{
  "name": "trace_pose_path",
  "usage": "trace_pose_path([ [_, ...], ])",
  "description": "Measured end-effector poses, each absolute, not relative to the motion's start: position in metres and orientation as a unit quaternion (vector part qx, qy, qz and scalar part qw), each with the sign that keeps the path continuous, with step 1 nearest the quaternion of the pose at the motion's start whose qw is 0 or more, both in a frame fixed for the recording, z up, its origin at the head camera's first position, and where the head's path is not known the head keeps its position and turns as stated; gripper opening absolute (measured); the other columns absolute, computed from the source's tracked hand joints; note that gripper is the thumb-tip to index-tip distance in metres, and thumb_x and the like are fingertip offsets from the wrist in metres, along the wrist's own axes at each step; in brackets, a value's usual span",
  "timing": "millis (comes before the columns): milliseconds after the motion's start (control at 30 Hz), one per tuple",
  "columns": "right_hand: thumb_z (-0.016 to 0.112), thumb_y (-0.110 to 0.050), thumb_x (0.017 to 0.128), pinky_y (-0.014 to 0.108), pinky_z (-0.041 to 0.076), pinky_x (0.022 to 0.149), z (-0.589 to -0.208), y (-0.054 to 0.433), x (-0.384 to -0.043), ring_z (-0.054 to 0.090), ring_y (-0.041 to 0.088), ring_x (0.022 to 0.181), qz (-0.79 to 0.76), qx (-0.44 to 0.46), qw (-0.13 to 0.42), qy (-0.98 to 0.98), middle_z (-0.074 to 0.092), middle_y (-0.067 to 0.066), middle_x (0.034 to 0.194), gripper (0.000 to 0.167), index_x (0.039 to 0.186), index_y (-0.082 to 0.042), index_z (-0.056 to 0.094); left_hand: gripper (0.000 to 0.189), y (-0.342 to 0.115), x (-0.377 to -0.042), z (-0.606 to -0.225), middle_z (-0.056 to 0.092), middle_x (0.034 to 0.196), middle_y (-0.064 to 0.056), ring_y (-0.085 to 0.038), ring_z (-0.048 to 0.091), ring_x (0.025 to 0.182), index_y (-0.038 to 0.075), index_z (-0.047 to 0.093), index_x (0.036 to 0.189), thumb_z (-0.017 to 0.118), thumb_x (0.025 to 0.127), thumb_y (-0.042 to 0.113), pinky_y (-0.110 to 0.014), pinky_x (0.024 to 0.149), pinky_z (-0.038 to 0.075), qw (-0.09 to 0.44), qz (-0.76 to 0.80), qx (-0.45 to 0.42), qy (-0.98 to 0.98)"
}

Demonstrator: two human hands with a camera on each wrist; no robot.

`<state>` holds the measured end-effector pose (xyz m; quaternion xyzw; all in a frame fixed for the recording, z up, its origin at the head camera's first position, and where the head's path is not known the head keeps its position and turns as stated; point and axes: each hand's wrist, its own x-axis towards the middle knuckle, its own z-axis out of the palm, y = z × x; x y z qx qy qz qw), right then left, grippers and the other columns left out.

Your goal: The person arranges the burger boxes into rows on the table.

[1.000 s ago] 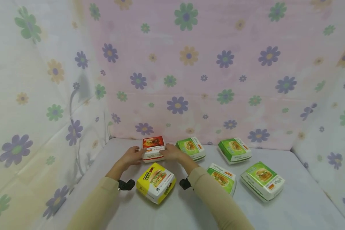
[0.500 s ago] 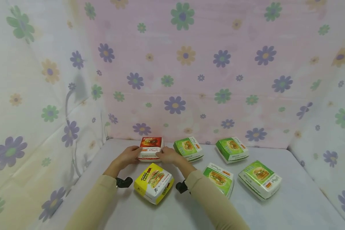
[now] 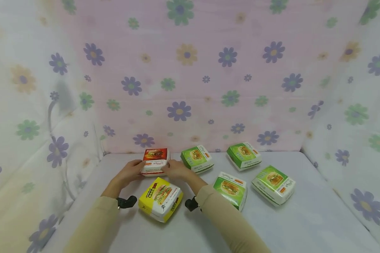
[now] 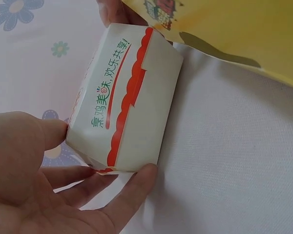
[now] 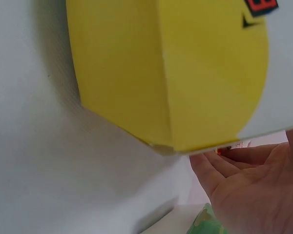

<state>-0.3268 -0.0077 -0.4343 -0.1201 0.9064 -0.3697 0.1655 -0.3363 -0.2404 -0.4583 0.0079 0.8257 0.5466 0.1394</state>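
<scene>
A red-and-white burger box [image 3: 155,162] sits at the back left of the table, between my two hands. My left hand [image 3: 128,174] holds its left side; in the left wrist view the thumb is at the top edge and the fingertips [image 4: 145,171] press the end wall. From the other side my right hand [image 3: 178,170] holds the box, thumb toward the near corner. In the right wrist view the yellow box hides most of what the right fingers touch. Just in front of my hands lies that yellow-and-white burger box [image 3: 160,199], untouched.
Two green burger boxes [image 3: 197,159] [image 3: 244,156] stand along the back to the right. Nearer are two more, one green box [image 3: 229,189] partly behind my right sleeve and another green box [image 3: 273,184] farther right. Flowered cloth walls [image 3: 196,133] enclose the white table.
The head view has swung to the right, so everything appears farther left. The red-and-white box has turned slightly and shifted a little left between my hands, and both hands stay on it.
</scene>
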Motion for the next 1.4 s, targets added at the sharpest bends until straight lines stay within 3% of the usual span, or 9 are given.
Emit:
trace_pose_path([
  [100, 0.051, -0.036, 0.107, 0.044, 0.050, 0.102, -0.436, -0.006, -0.327, 0.057, 0.028, 0.123, -0.384, -0.108, 0.165, 0.902, 0.059, 0.014, 0.139, 0.053, 0.148, -0.002, 0.049, 0.063, -0.237, -0.339, -0.459, 0.052, 0.138, -0.031, -0.027, 0.060, 0.110, -0.013, 0.028, 0.153, 0.040, 0.112, 0.033, -0.042, 0.096, 0.056, 0.137, 0.551, 0.011, 0.823],
  [367, 0.050, -0.035, 0.106, 0.042, 0.050, 0.095, -0.438, -0.007, -0.331, 0.057, 0.024, 0.109, -0.411, -0.117, 0.161, 0.890, 0.061, 0.013, 0.131, 0.051, 0.144, -0.001, 0.051, 0.062, -0.235, -0.344, -0.455, 0.048, 0.142, -0.032, -0.031, 0.057, 0.117, -0.012, 0.026, 0.154, 0.039, 0.112, 0.031, -0.047, 0.102, 0.052, 0.138, 0.562, 0.011, 0.816],
  [633, 0.049, -0.033, 0.107, 0.047, 0.046, 0.108, -0.440, -0.001, -0.332, 0.052, 0.032, 0.133, -0.439, -0.109, 0.156, 0.878, 0.052, 0.019, 0.147, 0.055, 0.150, 0.001, 0.044, 0.063, -0.227, -0.355, -0.455, 0.045, 0.147, -0.030, -0.031, 0.056, 0.120, -0.009, 0.026, 0.156, 0.040, 0.112, 0.033, -0.047, 0.103, 0.052, 0.147, 0.561, 0.015, 0.815],
  [933, 0.049, -0.033, 0.108, 0.050, 0.039, 0.116, -0.439, 0.001, -0.334, 0.042, 0.034, 0.144, -0.449, -0.103, 0.169, 0.871, 0.042, 0.020, 0.157, 0.060, 0.156, 0.001, 0.037, 0.061, -0.225, -0.363, -0.457, 0.048, 0.144, -0.029, -0.030, 0.056, 0.116, -0.008, 0.028, 0.156, 0.039, 0.112, 0.033, -0.047, 0.101, 0.052, 0.148, 0.559, 0.003, 0.816],
  [1133, 0.049, -0.029, 0.108, 0.047, 0.041, 0.113, -0.438, 0.002, -0.334, 0.048, 0.030, 0.138, -0.448, -0.114, 0.170, 0.870, 0.047, 0.019, 0.154, 0.056, 0.153, 0.002, 0.040, 0.062, -0.226, -0.365, -0.458, 0.047, 0.144, -0.030, -0.030, 0.056, 0.116, -0.008, 0.026, 0.156, 0.038, 0.112, 0.034, -0.047, 0.101, 0.052, 0.153, 0.553, 0.008, 0.819],
  [1400, 0.053, -0.033, 0.106, 0.048, 0.042, 0.113, -0.431, 0.007, -0.331, 0.046, 0.034, 0.141, -0.404, -0.139, 0.163, 0.889, 0.049, 0.020, 0.153, 0.059, 0.153, 0.001, 0.042, 0.073, -0.243, -0.359, -0.451, 0.022, 0.161, -0.034, -0.045, 0.050, 0.131, -0.007, 0.011, 0.160, 0.038, 0.112, 0.040, -0.052, 0.104, 0.050, 0.145, 0.495, 0.001, 0.857],
])
